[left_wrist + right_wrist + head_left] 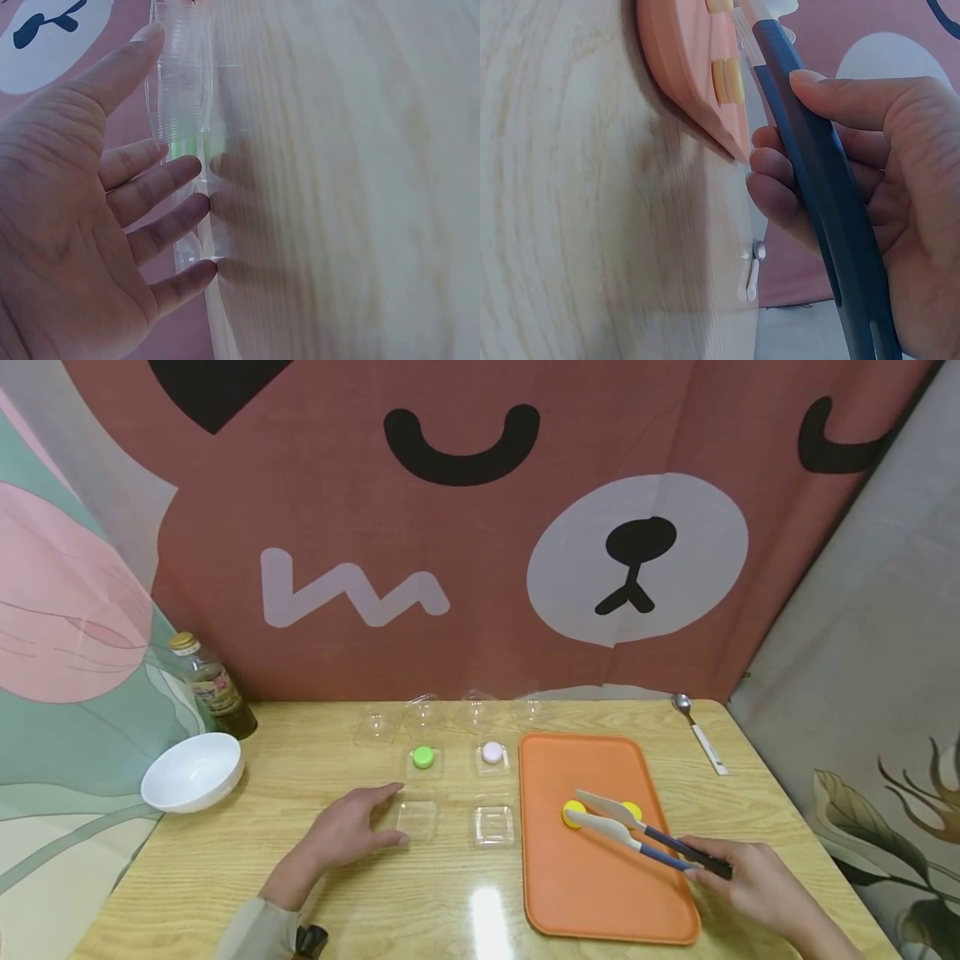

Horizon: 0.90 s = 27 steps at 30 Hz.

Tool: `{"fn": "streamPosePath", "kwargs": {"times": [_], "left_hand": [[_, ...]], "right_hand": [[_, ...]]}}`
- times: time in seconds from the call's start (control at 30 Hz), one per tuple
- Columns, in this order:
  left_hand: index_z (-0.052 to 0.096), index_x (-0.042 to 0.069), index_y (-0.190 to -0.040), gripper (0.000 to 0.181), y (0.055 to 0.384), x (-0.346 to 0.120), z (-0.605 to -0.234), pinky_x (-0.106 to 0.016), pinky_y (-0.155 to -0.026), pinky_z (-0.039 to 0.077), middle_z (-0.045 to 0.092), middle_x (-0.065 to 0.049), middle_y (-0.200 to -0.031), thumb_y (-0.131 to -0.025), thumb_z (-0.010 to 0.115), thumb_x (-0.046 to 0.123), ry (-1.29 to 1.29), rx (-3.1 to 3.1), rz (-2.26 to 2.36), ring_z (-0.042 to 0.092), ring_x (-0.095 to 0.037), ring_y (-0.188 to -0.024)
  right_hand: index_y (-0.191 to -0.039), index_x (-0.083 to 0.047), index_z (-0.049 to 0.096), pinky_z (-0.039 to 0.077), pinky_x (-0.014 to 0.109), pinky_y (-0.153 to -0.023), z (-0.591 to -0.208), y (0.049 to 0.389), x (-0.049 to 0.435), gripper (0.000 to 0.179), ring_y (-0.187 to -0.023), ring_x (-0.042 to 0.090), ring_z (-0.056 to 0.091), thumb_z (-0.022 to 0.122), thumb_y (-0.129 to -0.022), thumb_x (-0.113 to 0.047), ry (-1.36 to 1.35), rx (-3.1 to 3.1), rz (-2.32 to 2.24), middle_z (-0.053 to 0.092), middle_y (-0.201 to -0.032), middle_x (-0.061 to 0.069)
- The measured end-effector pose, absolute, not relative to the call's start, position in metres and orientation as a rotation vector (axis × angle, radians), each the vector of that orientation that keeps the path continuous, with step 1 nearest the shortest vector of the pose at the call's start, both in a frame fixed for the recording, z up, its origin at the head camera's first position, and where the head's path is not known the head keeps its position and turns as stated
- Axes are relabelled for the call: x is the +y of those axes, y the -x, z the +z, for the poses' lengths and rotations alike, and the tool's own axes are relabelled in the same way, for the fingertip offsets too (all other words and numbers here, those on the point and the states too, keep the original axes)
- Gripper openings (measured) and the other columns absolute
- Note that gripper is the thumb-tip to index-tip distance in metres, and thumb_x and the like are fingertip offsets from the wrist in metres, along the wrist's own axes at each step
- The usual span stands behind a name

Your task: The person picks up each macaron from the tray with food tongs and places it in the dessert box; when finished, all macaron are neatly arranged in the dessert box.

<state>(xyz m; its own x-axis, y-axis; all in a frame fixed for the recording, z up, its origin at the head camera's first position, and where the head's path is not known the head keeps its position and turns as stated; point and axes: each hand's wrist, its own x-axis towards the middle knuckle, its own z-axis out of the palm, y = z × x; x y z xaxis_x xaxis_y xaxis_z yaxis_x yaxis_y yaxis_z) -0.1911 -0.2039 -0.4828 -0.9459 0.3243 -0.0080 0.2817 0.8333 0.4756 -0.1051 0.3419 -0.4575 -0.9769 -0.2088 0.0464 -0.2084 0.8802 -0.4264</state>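
Our right hand, the nearer one, grips the tongs, which point forward and left across the orange tray; the left-hand yellow macaron lies on it at their parted tips. It looks round, bright and smooth. Our left hand holds nothing, fingers spread wide beside a clear box.

1 wooden table, bear-print cloth behind

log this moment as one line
right hand: holds blue-handled tongs at two yellow macarons on orange tray | left hand: at empty clear container, contact unclear | green macaron, pink macaron: in separate containers
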Motion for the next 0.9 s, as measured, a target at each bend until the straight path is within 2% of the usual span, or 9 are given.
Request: {"fn": "streamPosePath", "kwargs": {"times": [0.1, 0.27, 0.53, 0.77, 0.9], "left_hand": [[0.055, 0.016, -0.147, 0.085, 0.192, -0.203, -0.482, -0.055, -0.107, 0.050, 0.063, -0.009, -0.141, -0.077, 0.082, 0.058, -0.481, 2.936, 0.734, 0.059, -0.034, -0.130], [0.055, 0.016, -0.147, 0.085, 0.193, -0.202, -0.481, -0.054, -0.108, 0.049, 0.063, -0.009, -0.142, -0.078, 0.081, 0.057, -0.468, 2.947, 0.724, 0.059, -0.034, -0.131], [0.054, 0.018, -0.148, 0.084, 0.192, -0.201, -0.480, -0.055, -0.105, 0.051, 0.062, -0.010, -0.142, -0.078, 0.081, 0.057, -0.421, 2.926, 0.712, 0.059, -0.035, -0.131], [0.055, 0.020, -0.148, 0.083, 0.189, -0.201, -0.479, -0.055, -0.100, 0.054, 0.063, -0.010, -0.142, -0.079, 0.081, 0.057, -0.393, 2.921, 0.691, 0.061, -0.034, -0.129], [0.055, 0.020, -0.148, 0.084, 0.189, -0.201, -0.480, -0.053, -0.098, 0.056, 0.064, -0.011, -0.141, -0.078, 0.080, 0.060, -0.397, 2.934, 0.676, 0.063, -0.034, -0.127]], "right_hand": [[-0.121, -0.015, 0.075, 0.028, 0.019, -0.050, -0.458, 0.106, 0.341, 0.040, -0.058, -0.003, 0.036, 0.080, -0.086, -0.033, 0.354, 3.036, -0.687, 0.073, -0.090, -0.008], [-0.122, -0.014, 0.075, 0.027, 0.019, -0.051, -0.458, 0.109, 0.340, 0.041, -0.058, -0.003, 0.035, 0.080, -0.086, -0.033, 0.381, 3.032, -0.669, 0.057, -0.076, -0.013], [-0.122, -0.014, 0.075, 0.028, 0.018, -0.050, -0.458, 0.108, 0.338, 0.040, -0.055, -0.003, 0.033, 0.080, -0.086, -0.031, 0.384, 3.045, -0.674, 0.058, -0.077, -0.014], [-0.121, -0.011, 0.075, 0.029, 0.017, -0.047, -0.455, 0.110, 0.334, 0.039, -0.051, -0.003, 0.028, 0.079, -0.087, -0.031, 0.435, 3.078, -0.692, 0.049, -0.066, -0.018], [-0.123, -0.010, 0.074, 0.029, 0.017, -0.046, -0.451, 0.113, 0.331, 0.039, -0.050, -0.003, 0.027, 0.078, -0.089, -0.030, 0.436, 3.076, -0.712, 0.053, -0.066, -0.017]]}}
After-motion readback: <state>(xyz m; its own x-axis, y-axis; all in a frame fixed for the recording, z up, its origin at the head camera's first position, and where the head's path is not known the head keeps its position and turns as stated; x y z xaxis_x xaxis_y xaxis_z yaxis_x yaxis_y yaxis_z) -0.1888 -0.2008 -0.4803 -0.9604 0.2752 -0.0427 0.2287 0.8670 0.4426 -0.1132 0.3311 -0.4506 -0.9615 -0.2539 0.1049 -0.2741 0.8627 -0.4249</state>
